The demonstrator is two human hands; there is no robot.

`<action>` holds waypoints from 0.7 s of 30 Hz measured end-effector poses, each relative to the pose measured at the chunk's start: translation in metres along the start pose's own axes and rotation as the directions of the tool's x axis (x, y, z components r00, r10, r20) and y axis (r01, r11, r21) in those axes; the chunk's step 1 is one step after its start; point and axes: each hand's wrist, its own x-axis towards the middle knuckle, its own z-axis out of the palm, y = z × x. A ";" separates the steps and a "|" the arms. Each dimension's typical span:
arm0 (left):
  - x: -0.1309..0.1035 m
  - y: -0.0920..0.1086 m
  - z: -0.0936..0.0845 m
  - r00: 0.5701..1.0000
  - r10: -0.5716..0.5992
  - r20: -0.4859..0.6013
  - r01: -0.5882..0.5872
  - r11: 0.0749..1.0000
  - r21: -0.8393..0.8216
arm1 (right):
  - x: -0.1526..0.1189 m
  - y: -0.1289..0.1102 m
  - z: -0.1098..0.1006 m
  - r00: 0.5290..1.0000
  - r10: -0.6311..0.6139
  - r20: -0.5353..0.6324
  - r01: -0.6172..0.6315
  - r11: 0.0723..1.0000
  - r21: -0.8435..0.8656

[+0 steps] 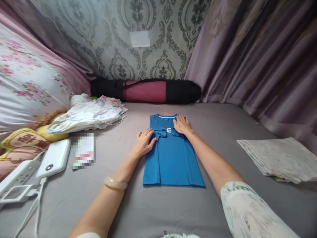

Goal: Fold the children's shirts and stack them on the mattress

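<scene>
A blue T-shirt (pixel 174 162) lies flat on the grey sheet, its sides and sleeves folded inward over the front. Its neckline with a pale band points away from me, and a small white mark shows on the chest. My left hand (pixel 145 142) rests at the shirt's left edge near the folded sleeve, fingers stretched out and thumb apart. Up by the right shoulder, my right hand (pixel 182 125) lies flat on the cloth with its fingers extended. Neither hand grips the fabric.
Against the wall lies a long black and maroon bag (pixel 145 91). A crumpled white garment (pixel 91 114) sits at the left, near a white power bank (pixel 54 157) and a power strip (pixel 21 177) with cables. Folded patterned cloth (pixel 279 157) lies on the right.
</scene>
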 end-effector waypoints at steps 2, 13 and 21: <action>0.000 0.000 0.000 0.999 0.010 0.038 -0.010 1.000 -0.001 | -0.002 0.004 0.007 1.000 -0.004 0.014 0.004 0.999 -0.041; 0.002 -0.002 -0.002 0.995 -0.032 0.094 0.034 0.999 -0.023 | -0.008 0.004 0.004 0.998 -0.027 -0.049 0.030 0.996 0.080; 0.033 0.027 -0.012 0.976 -0.038 0.216 0.009 0.991 0.133 | -0.069 0.001 -0.008 0.980 -0.185 0.072 0.184 0.983 0.022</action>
